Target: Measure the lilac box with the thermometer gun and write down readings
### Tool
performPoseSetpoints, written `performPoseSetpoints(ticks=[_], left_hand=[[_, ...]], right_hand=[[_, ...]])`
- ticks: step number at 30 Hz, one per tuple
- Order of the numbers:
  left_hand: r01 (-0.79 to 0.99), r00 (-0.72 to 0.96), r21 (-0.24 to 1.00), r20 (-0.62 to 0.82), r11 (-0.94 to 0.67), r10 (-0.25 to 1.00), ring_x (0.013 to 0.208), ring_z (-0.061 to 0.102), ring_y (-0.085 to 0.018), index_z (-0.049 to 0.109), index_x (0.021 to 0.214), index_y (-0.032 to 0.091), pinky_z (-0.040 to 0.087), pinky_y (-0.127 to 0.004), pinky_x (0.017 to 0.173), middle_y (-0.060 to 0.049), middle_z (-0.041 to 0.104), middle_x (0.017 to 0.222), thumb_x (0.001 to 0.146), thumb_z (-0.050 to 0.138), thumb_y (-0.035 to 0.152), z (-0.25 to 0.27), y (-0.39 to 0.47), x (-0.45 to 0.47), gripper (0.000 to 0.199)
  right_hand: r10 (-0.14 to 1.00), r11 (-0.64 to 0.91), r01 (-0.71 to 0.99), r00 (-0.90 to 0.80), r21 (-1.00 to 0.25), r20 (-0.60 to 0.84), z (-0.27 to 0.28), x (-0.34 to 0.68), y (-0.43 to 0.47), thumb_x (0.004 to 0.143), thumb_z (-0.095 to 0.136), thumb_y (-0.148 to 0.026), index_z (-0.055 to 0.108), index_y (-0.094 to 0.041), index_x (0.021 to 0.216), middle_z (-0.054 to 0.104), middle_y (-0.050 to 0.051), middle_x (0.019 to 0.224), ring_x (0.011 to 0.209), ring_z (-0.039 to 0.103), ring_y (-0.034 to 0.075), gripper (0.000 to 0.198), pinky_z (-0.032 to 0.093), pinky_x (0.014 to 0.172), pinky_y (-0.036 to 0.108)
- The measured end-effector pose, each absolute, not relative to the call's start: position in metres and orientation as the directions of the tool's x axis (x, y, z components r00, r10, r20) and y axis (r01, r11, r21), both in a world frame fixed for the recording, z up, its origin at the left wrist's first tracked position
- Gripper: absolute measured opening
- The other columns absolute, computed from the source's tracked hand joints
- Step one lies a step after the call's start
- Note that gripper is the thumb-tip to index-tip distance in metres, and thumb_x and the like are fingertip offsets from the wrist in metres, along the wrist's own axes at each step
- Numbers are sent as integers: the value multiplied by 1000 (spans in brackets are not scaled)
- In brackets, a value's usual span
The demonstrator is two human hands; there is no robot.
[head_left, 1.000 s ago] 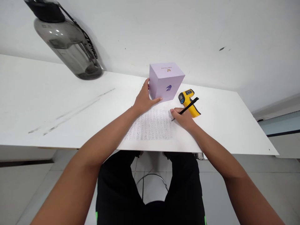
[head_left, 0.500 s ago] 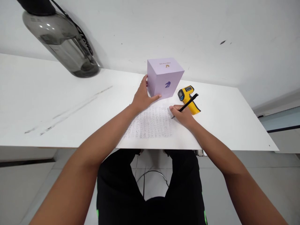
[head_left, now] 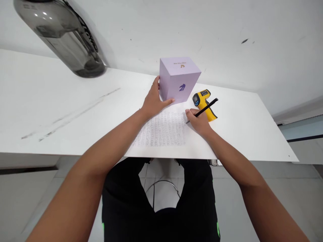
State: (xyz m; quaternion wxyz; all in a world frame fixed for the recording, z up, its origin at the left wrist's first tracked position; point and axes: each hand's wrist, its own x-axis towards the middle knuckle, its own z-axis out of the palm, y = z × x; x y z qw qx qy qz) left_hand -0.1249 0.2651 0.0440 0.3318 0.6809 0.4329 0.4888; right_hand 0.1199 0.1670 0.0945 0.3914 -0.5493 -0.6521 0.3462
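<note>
A lilac box (head_left: 183,82) with a dark purple emblem on its front stands on the white table. My left hand (head_left: 153,101) grips its lower left corner, fingers along the side and thumb across the bottom of the front. In my right hand (head_left: 199,121) a black pen (head_left: 207,108) is pinched, its tip down at the right edge of the handwriting. The sheet of paper (head_left: 161,131), covered in dense rows of small writing, lies in front of the box; my left forearm covers part of it. Just behind my right hand lies a yellow infrared thermometer (head_left: 211,114).
A large grey see-through water bottle (head_left: 68,43) with liquid in it stands at the back left. The white wall (head_left: 141,27) rises behind the white table (head_left: 242,127). My legs are under the table's front edge.
The view has shifted slightly, so the table's things sit a little higher. My right hand and pen are slightly farther right along the writing; my left hand keeps its place on the box.
</note>
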Motion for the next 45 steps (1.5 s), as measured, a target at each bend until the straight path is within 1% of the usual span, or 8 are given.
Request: performPoseSetpoints(ticks=[14, 21, 23, 25, 29, 35, 38, 45], left_hand=[[245, 81, 849, 464, -469, 882, 172, 42, -50, 37, 176, 42, 43, -71, 139, -13, 57, 176, 65, 100, 83, 33, 274, -123, 134], [196, 49, 861, 469, -469, 882, 167, 50, -49, 30, 179, 41, 48, -68, 136, -15, 67, 160, 58, 104, 82, 32, 274, -122, 148], [191, 36, 867, 462, -460, 886, 168, 49, -48, 24, 182, 43, 47, -68, 136, -14, 68, 158, 58, 105, 80, 29, 276, -122, 153], [201, 35, 874, 446, -443, 895, 169, 48, -48, 19, 183, 43, 47, -69, 136, -14, 67, 157, 60, 105, 79, 25, 279, -122, 155], [257, 63, 870, 419, -420, 906, 166, 50, -50, 16, 184, 44, 48, -71, 133, -15, 62, 161, 59, 105, 81, 21, 284, -126, 158], [313, 76, 846, 432, -433, 899, 158, 57, -46, 7, 184, 47, 54, -67, 128, -15, 62, 159, 63, 101, 84, 27, 276, -127, 158], [325, 61, 836, 448, -442, 892, 151, 61, -42, -2, 184, 48, 56, -63, 124, -14, 63, 155, 66, 102, 79, 34, 267, -125, 160], [285, 5, 877, 404, -388, 915, 152, 60, -41, 6, 184, 48, 57, -61, 125, -13, 59, 161, 70, 103, 68, 40, 265, -122, 151]], right_hand=[[982, 184, 432, -127, -883, 143, 95, 121, 165, 102, 67, -39, 24, -26, 61, 21, -7, 61, 60, 22, 11, 61, 24, 58, 30], [971, 226, 452, -176, -863, 162, 94, 124, 165, 104, 66, -60, 23, -27, 63, 22, -6, 60, 58, 24, 11, 67, 25, 56, 30], [953, 301, 483, -186, -823, 239, 91, 124, 164, 105, 60, -72, 26, -27, 62, 28, -5, 58, 57, 30, 12, 71, 28, 56, 31], [920, 391, 523, -232, -758, 315, 89, 124, 163, 106, 52, -83, 40, -27, 63, 46, -1, 59, 58, 44, 15, 72, 36, 57, 33], [859, 513, 581, -359, -632, 366, 88, 123, 161, 106, 32, -96, 76, -25, 87, 80, 9, 90, 83, 75, 24, 85, 56, 71, 37], [818, 573, 724, -477, -384, 320, 91, 127, 164, 115, 28, -82, 80, -23, 84, 79, 9, 80, 80, 74, 22, 85, 51, 72, 34], [808, 568, 770, -452, -293, 378, 87, 129, 168, 118, 34, -74, 85, -21, 94, 82, 10, 87, 81, 74, 23, 77, 49, 70, 34], [811, 538, 783, -379, -313, 445, 79, 132, 175, 113, 56, -58, 86, -23, 114, 84, 13, 105, 90, 74, 28, 46, 53, 77, 38]])
